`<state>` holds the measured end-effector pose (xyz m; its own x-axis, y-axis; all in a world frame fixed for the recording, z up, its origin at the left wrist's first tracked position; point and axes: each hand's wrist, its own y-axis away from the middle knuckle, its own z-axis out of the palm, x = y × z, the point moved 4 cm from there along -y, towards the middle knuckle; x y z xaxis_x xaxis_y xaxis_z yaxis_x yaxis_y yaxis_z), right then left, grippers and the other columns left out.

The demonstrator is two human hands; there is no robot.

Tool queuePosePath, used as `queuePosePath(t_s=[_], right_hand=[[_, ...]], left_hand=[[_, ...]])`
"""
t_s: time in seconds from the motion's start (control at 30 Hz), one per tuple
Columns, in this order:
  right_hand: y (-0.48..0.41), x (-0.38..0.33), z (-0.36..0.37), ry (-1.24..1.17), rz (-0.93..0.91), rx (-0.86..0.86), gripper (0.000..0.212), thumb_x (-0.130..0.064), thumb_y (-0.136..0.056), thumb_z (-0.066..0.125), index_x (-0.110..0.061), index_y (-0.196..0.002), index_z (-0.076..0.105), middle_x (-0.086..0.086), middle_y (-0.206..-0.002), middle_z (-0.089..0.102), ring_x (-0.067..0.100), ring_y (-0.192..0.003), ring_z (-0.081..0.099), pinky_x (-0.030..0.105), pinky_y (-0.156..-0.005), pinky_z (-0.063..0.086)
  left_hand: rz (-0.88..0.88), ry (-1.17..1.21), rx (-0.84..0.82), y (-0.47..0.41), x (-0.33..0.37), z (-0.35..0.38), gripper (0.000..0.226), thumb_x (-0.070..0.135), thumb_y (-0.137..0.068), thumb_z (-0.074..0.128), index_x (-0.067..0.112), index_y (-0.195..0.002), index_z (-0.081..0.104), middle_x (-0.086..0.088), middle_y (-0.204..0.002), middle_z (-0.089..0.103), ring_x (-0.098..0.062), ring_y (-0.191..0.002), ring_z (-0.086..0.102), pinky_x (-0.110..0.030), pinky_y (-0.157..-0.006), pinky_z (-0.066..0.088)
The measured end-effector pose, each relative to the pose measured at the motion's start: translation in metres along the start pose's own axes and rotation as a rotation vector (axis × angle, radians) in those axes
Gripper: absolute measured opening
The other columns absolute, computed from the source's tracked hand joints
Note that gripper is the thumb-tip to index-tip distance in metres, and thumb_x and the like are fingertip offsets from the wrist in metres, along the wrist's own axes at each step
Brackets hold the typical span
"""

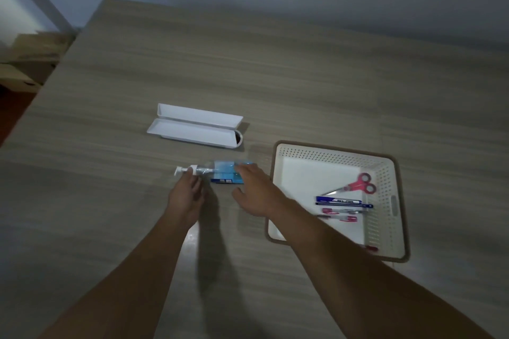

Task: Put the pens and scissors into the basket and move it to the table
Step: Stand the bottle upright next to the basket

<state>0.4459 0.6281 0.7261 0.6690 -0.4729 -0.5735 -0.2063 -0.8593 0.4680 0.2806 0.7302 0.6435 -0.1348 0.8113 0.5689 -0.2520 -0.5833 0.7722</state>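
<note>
A cream perforated basket point(384, 228) stands on the wooden table point(275, 77) at the right. Inside it lie pink-handled scissors point(355, 186), two blue pens point(340, 202) and two red-capped pens point(341, 215), side by side near its right wall. A clear pump bottle point(220, 172) with a blue label lies on its side left of the basket. My left hand point(187, 195) is closed around the bottle's neck by the white pump. My right hand point(254, 191) has its fingertips on the bottle's base end, with the thumb spread apart. My right forearm crosses the basket's near left corner.
An open white pencil case point(192, 129) lies behind the bottle, with nothing visible inside. The table's left edge runs diagonally, with cardboard boxes point(30, 63) on the floor beyond it. A wall stands behind the table.
</note>
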Motion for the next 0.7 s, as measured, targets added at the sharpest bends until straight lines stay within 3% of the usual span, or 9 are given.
queuePosePath(t_s=[0.07,0.13,0.2,0.3,0.4,0.53,0.6,0.7], right_hand=[[-0.008,-0.003,0.008,0.064,0.017,0.024,0.077,-0.034,-0.103,0.057,-0.008,-0.169,0.026,0.009,-0.177,0.026,0.031,-0.164,0.020,0.049,-0.132,0.025],[-0.010,-0.007,0.012,0.086,0.043,0.018,0.083,-0.039,-0.102,0.058,-0.010,-0.171,0.021,0.007,-0.179,0.020,0.031,-0.164,0.017,0.050,-0.132,0.025],[-0.007,-0.011,0.012,0.071,0.063,0.004,0.086,-0.041,-0.102,0.060,-0.014,-0.171,0.018,0.005,-0.177,0.017,0.032,-0.161,0.022,0.050,-0.130,0.031],[-0.003,-0.012,0.007,0.017,0.106,-0.014,0.085,-0.040,-0.103,0.062,-0.019,-0.172,0.017,0.006,-0.172,0.020,0.035,-0.155,0.035,0.047,-0.124,0.039],[0.005,-0.016,-0.001,-0.045,0.130,0.008,0.083,-0.037,-0.104,0.061,-0.021,-0.172,0.016,0.014,-0.168,0.028,0.038,-0.150,0.043,0.045,-0.121,0.040],[0.015,-0.019,-0.014,-0.165,0.126,0.073,0.075,-0.036,-0.096,0.063,-0.025,-0.163,0.031,0.013,-0.152,0.050,0.035,-0.135,0.057,0.050,-0.109,0.051],[0.021,-0.017,-0.020,-0.228,0.108,0.116,0.065,-0.037,-0.094,0.063,-0.029,-0.154,0.039,0.005,-0.142,0.059,0.028,-0.126,0.064,0.049,-0.104,0.056],[0.037,-0.021,-0.034,-0.318,0.086,0.168,0.058,-0.024,-0.100,0.064,-0.028,-0.154,0.043,0.000,-0.145,0.060,0.021,-0.125,0.065,0.043,-0.105,0.056]], left_hand=[[0.019,0.041,-0.047,-0.003,0.008,0.002,0.049,0.043,-0.111,0.048,0.016,-0.149,0.061,0.000,-0.144,0.067,-0.018,-0.136,0.059,-0.037,-0.113,0.043],[0.010,0.056,-0.088,-0.007,0.016,-0.001,0.040,0.046,-0.109,0.051,0.020,-0.135,0.068,0.001,-0.131,0.071,-0.017,-0.124,0.064,-0.040,-0.112,0.042],[-0.001,0.061,-0.121,-0.010,0.021,-0.005,0.036,0.045,-0.106,0.059,0.017,-0.125,0.071,-0.001,-0.113,0.076,-0.018,-0.108,0.072,-0.046,-0.113,0.047],[0.081,-0.011,-0.141,-0.002,0.034,0.004,0.037,0.034,-0.105,0.065,0.016,-0.137,0.065,-0.006,-0.121,0.079,-0.019,-0.103,0.082,-0.047,-0.094,0.063],[0.246,-0.149,-0.177,0.020,0.049,0.035,0.027,0.022,-0.106,0.067,0.019,-0.132,0.072,-0.002,-0.115,0.082,-0.013,-0.095,0.083,-0.043,-0.088,0.066],[0.436,-0.348,-0.241,0.038,0.057,0.073,0.018,0.022,-0.101,0.073,0.026,-0.116,0.082,-0.002,-0.114,0.083,-0.025,-0.112,0.079,-0.047,-0.100,0.062],[0.499,-0.444,-0.266,0.042,0.056,0.086,0.021,0.026,-0.098,0.077,0.024,-0.118,0.082,-0.006,-0.116,0.082,-0.026,-0.115,0.077,-0.046,-0.102,0.060],[0.574,-0.622,-0.260,0.045,0.051,0.099,0.034,0.035,-0.095,0.077,0.021,-0.127,0.077,-0.003,-0.124,0.078,-0.021,-0.118,0.075,-0.047,-0.107,0.060]])
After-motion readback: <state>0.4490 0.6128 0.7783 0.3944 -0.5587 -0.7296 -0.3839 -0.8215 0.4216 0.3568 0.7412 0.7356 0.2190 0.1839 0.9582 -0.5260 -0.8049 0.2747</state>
